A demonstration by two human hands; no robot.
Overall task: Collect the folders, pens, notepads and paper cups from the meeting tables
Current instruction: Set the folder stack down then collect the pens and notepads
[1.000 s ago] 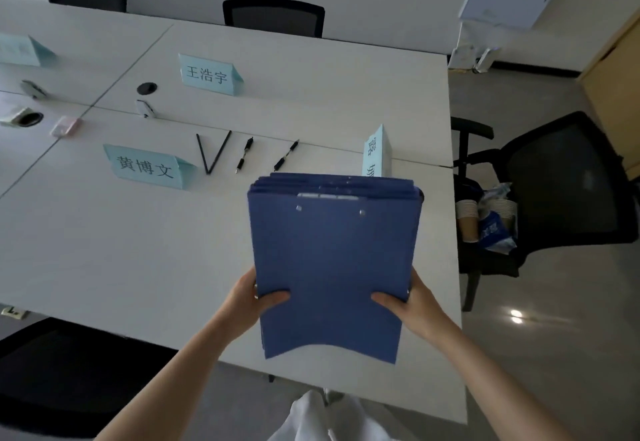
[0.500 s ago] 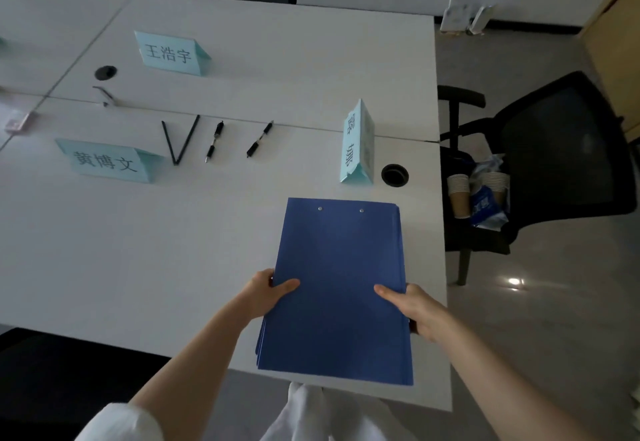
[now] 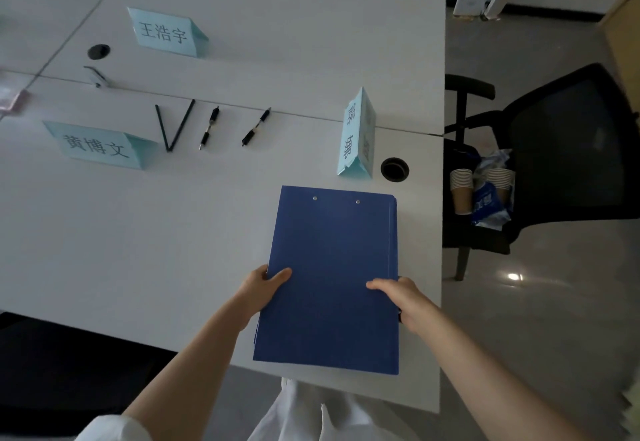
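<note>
While gripping the stack of blue folders (image 3: 332, 278) at its two long edges, left hand (image 3: 260, 289) curled round the left edge with thumb on the top cover, right hand (image 3: 398, 293) curled round the right edge likewise. Stack lying flat on the counter (image 3: 207, 240), near edge jutting past the counter's front rim. Folders judged gathered, so that part of the collecting looks done. Still left beyond the stack, toward the far-left: two black pens (image 3: 232, 127) lying apart from one another, and two dark pencils (image 3: 174, 125) meeting in a V just left of the pens. No notepads to be made out. Paper cups (image 3: 462, 191) already stacked off the counter, on the black chair (image 3: 561, 163) to the right of the stack, beside a blue-and-white packet (image 3: 490, 203). Just past the stack's far edge, a name card (image 3: 358, 134) standing on end and a cable hole (image 3: 394, 169); two more name cards (image 3: 166, 33) farther left. Nothing between stack and pens; both hands occupied, so one probably to be freed first.
</note>
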